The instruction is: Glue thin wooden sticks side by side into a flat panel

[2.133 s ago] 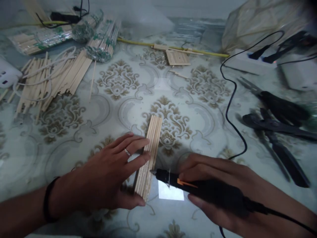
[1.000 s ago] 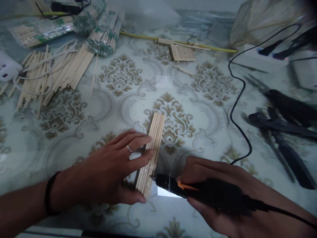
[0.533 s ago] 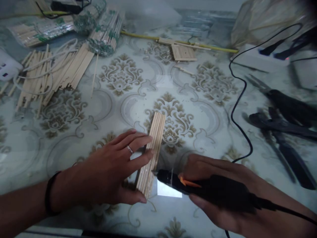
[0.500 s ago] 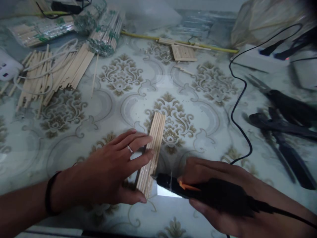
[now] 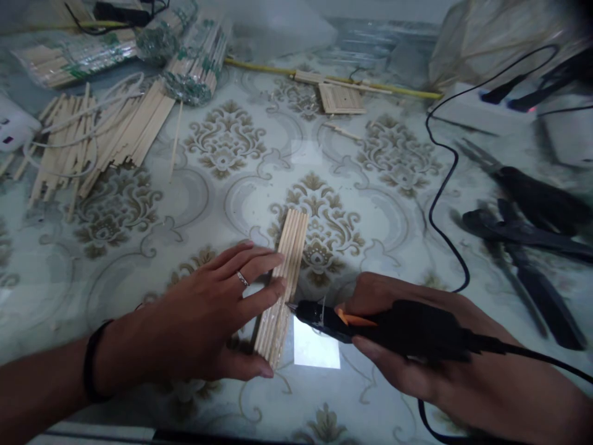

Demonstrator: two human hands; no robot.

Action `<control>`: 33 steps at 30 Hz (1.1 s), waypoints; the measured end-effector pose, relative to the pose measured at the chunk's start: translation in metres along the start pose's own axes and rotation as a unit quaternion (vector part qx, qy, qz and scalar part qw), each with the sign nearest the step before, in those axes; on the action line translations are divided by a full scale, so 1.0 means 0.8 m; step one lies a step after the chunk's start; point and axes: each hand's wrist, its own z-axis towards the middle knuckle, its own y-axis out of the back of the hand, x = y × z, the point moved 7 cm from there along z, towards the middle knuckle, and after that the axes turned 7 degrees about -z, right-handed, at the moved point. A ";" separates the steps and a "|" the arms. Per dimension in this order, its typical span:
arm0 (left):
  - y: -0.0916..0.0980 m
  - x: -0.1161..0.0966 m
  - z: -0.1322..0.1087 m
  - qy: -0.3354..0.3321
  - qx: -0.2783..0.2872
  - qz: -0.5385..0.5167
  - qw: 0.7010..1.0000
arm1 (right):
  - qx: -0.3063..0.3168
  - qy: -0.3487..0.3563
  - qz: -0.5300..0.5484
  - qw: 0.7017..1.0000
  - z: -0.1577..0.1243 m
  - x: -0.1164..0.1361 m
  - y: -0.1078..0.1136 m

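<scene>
A flat row of pale wooden sticks (image 5: 293, 247) lies side by side on the patterned tabletop. My left hand (image 5: 215, 309) steadies it, fingertips on the left side and thumb against the near end. Shiny glue-like streaks show along the near part of the sticks. My right hand (image 5: 407, 346) is wrapped around a black glue gun (image 5: 412, 330) with an orange trigger. Its metal nozzle points left and meets the row's right edge about midway along, close to my left fingertips.
Loose sticks (image 5: 148, 123) and plastic-wrapped stick bundles (image 5: 199, 55) lie at the back left. A small square stick panel (image 5: 341, 99) sits at the back. Pliers (image 5: 532, 185) and cutters (image 5: 523, 241) lie right, near a power strip (image 5: 482, 111) and a black cord (image 5: 430, 204).
The glue gun in my right hand has moved up along the right edge of the stick row, away from me. My left hand and the sticks stay nearly in place.
</scene>
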 end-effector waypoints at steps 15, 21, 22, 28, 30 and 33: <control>-0.001 0.004 -0.001 0.010 0.007 -0.007 1.000 | 0.079 0.078 0.000 0.994 0.006 0.028 -0.019; 0.001 0.003 0.000 0.002 0.001 -0.006 1.000 | 0.110 0.083 0.003 0.990 0.001 0.033 -0.030; 0.001 0.003 0.000 0.001 0.001 -0.004 1.000 | 0.113 0.090 0.001 0.990 0.001 0.035 -0.030; 0.001 0.005 -0.001 0.006 0.004 -0.007 1.000 | 0.163 0.120 0.026 0.979 0.002 0.043 -0.041; 0.001 0.006 -0.001 0.010 0.001 -0.014 1.000 | 0.165 0.119 0.036 0.979 0.002 0.042 -0.042; 0.003 0.005 0.000 0.003 -0.005 -0.020 1.000 | 0.175 0.105 0.039 0.978 -0.001 0.037 -0.046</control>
